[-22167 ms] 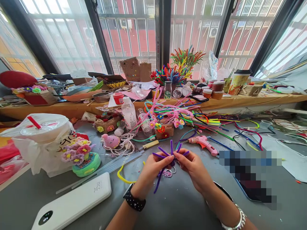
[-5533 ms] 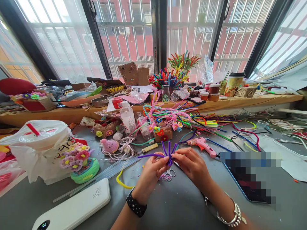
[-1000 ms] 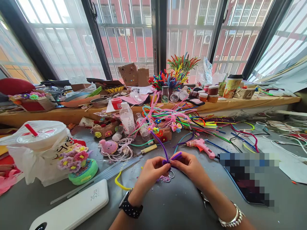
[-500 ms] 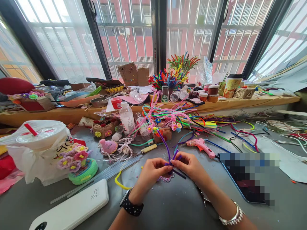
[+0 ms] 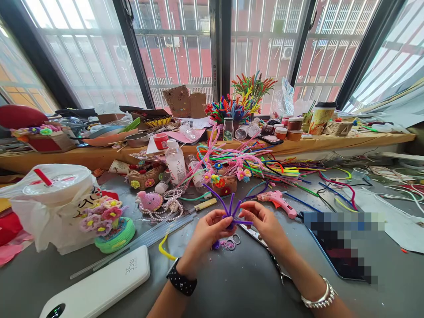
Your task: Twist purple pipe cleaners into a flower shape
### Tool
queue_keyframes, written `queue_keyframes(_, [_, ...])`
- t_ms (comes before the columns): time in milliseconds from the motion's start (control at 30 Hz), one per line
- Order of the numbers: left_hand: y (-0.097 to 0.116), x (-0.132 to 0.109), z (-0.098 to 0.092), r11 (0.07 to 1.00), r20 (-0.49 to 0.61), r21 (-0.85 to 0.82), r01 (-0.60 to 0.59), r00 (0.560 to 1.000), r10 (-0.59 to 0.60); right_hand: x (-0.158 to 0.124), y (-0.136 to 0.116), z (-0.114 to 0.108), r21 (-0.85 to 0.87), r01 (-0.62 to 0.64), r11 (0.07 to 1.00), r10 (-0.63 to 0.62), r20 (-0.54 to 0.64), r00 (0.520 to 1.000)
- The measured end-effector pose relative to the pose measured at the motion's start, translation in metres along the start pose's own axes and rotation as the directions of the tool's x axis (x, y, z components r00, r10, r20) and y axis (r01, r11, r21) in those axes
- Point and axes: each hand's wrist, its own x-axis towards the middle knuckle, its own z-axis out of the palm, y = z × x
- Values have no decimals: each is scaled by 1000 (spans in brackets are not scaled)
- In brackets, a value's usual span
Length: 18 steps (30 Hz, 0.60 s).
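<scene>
Between the thumb and fingers of my left hand [image 5: 209,230] is a bunch of purple pipe cleaners [image 5: 243,222], pinched at its middle. Several stems fan out, one long stem pointing up and to the left, others up and to the right. My right hand [image 5: 266,227] hovers just beside the stems' right side, its thumb and forefinger slightly apart with nothing visible between them. Under the hands lie scissors [image 5: 256,236], partly hidden by my right hand and forearm. A small pink and purple piece with rings [image 5: 236,239] rests on the table below.
Behind the hands lie a pink glue gun [image 5: 278,203], a heap of pipe cleaners [image 5: 245,157] and bead strings [image 5: 172,207]. A phone [image 5: 338,247] is on the right. On the left are a white power bank [image 5: 99,282], clear glue sticks [image 5: 142,240] and a bagged drink cup [image 5: 56,194].
The purple bunch has turned, its stems now spread wider. My right hand has come off the stems and moved slightly right; the scissors and small ringed piece show more.
</scene>
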Motion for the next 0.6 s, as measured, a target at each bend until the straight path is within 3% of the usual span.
queue_keyframes(167, [1,0,-1,996,-33,-87,-25,999,22,-4,-5,1,-166,139,976,-125,89,988])
queue_keyframes(300, [-1,-1,3,997,-41,-83,0,999,-4,-8,-7,5,-199,237,951,-231,55,971])
queue_keyframes(400, [-3,-2,4,997,-25,-81,16,1000,-18,-10,-8,7,-128,234,964,-232,32,972])
queue_keyframes(600, [-7,-1,4,999,-1,-32,22,1000,-22,-9,-2,10,171,95,981,-100,20,995])
